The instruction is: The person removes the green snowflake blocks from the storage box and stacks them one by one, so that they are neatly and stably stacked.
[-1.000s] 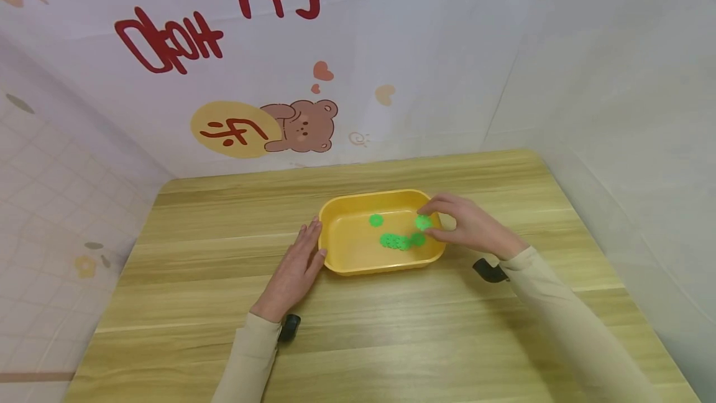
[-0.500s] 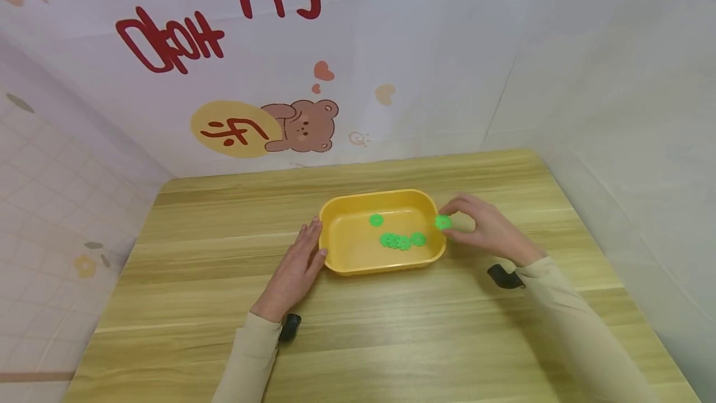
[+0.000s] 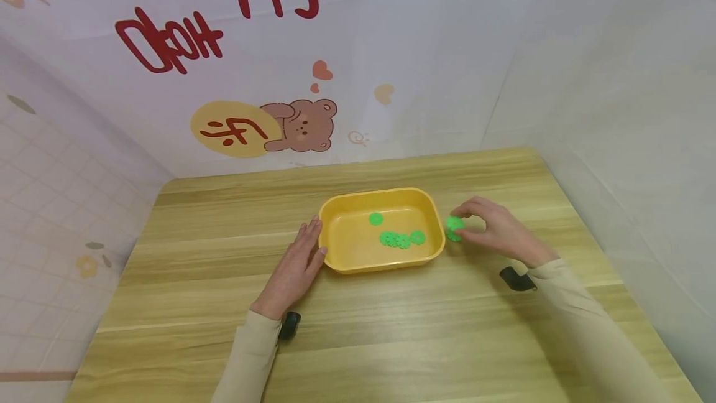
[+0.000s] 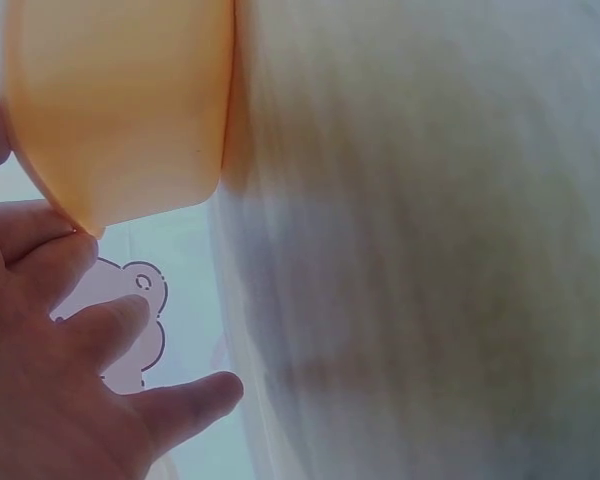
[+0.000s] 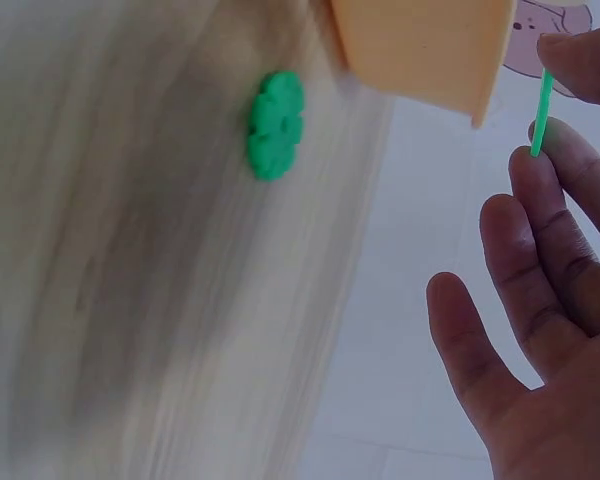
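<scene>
My right hand [image 3: 500, 232] pinches one green disc [image 3: 455, 222] between thumb and fingertips, clear of the bench [image 3: 363, 341], near the right end of the yellow tray [image 3: 352, 252]. A second disc [image 5: 276, 125] lies on the bench, apart from the held one. My left hand [image 3: 291, 272] touches the tray's left end, fingers extended. Inside the tray: overlapping discs [image 3: 395, 240], one single disc [image 3: 376, 219] behind, another [image 3: 417, 237] at right.

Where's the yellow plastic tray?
In the head view, the yellow plastic tray sits on the wood-grain table, between the left hand and the right hand.
</scene>
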Demonstrator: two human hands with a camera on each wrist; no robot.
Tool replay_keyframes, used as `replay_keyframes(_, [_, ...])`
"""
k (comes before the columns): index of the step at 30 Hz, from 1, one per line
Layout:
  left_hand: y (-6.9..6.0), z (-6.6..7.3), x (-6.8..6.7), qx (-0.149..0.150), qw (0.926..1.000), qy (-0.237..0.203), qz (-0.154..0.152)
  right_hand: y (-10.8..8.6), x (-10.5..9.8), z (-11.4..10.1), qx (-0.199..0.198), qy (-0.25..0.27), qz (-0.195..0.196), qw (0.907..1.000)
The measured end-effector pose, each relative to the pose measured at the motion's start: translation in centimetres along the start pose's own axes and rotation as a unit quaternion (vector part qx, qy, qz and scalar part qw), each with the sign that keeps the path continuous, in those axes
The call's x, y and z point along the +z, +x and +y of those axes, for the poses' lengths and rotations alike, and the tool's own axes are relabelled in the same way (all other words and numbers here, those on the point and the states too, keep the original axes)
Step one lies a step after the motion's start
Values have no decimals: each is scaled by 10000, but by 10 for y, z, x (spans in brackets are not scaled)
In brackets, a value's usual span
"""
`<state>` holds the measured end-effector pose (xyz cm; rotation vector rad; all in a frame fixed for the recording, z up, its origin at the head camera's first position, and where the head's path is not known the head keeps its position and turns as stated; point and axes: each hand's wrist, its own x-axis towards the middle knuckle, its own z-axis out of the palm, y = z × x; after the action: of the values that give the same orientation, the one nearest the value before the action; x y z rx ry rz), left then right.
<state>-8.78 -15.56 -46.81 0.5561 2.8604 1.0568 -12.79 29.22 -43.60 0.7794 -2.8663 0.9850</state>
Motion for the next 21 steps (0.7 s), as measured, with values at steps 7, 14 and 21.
replay_keyframes(7, [0, -2, -1, -1, 10000, -8, -32, 0, -1, 4, -64, -141, -112, 9998])
replay_keyframes(14, [1, -2, -1, 40, 10000, 14, -42, -1, 0, 9, 58, -140, -293, 9995])
replay_keyframes(21, [1, -3, -1, 78, 10000, 29, -31, 1, 1, 15, 253, -203, -544, 9980])
